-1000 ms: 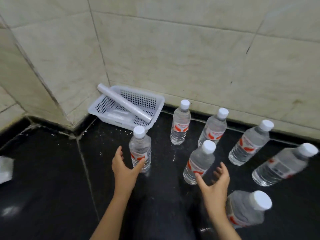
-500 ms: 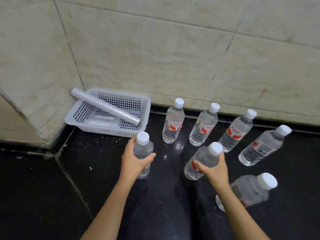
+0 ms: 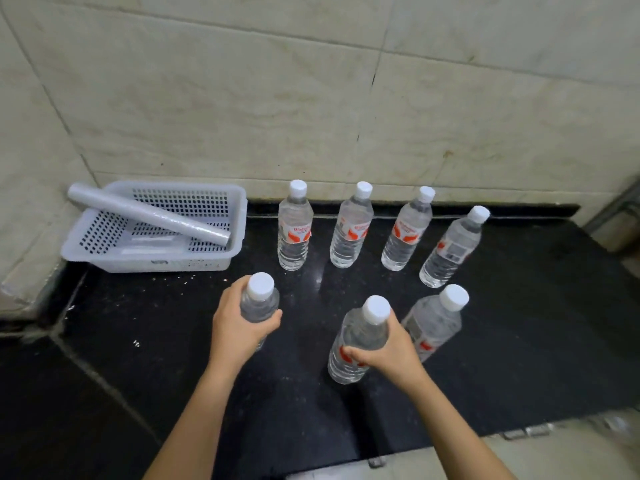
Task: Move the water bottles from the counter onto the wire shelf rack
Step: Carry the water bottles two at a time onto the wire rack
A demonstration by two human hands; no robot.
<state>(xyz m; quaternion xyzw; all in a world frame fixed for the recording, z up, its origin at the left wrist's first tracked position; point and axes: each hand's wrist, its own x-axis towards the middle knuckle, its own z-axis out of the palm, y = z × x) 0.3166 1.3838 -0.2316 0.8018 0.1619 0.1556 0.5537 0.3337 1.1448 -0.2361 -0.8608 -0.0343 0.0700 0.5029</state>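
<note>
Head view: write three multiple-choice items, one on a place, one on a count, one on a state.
1. The white basket sits: A) left of the water bottles B) right of them C) in front of them.
2. Bottles in view: A) five B) seven C) nine.
3. The hands: A) both open B) each grips a bottle C) only one grips.
Answers: 1 A, it lies in the left corner; 2 B, four behind, three in front; 3 B, left hand and right hand each wrap a bottle.

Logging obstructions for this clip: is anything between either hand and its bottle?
Nothing visible. The left hand grips the front-left bottle, and the right hand grips the front-middle bottle. The wire shelf rack is not clearly in view, so that path cannot be judged.
</note>
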